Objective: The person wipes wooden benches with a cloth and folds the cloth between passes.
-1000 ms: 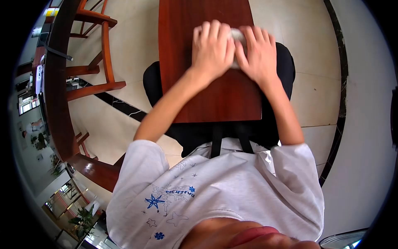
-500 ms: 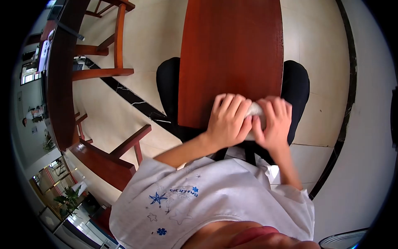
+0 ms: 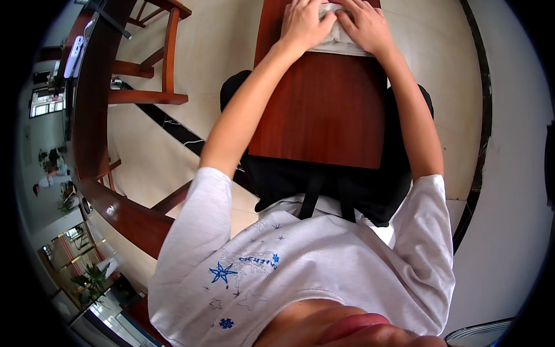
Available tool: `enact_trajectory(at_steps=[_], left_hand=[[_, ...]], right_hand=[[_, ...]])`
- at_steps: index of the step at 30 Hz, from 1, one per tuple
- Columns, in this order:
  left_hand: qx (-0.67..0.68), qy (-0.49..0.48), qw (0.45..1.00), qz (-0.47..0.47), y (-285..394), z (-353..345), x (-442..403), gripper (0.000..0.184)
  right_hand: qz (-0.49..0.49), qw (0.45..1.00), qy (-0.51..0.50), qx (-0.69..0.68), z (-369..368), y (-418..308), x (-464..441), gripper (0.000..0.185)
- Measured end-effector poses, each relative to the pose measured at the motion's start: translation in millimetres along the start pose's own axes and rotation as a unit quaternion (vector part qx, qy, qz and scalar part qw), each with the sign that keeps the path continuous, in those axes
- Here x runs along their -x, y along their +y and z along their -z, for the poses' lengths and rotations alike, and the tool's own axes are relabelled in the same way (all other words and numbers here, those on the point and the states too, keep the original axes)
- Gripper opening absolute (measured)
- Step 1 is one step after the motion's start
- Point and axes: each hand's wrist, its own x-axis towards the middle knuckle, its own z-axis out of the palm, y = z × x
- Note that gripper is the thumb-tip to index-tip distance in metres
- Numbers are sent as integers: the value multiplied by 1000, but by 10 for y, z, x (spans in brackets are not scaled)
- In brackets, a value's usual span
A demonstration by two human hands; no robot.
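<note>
I watch through one head-worn camera, facing forward and steeply down. It sits close above the shirt [image 3: 324, 248], with the fingers [image 3: 296, 10] farther off, against the top edge of my view. The wide, curved picture takes in floor [image 3: 150, 139] well left of the fingers and wall [image 3: 520, 173] well to their right.

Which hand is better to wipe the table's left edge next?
Probably the left hand: it's nearer that edge of the table and touches the cloth. The right hand also touches the cloth, but it's nearer the opposite edge.
</note>
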Motion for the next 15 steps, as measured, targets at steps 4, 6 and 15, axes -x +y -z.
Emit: enact_trajectory(at_steps=[4,6,15], left_hand=[[-73,47,996,-11,-58,-74,353,29],[-81,32,996,-5,1,-51,389,29],[-61,6,998,-3,-28,-5,391,29]], right_hand=[[72,993,63,76,-132,33,267,37],[68,995,45,62,-61,4,331,39],[67,998,-15,-16,23,95,298,56]])
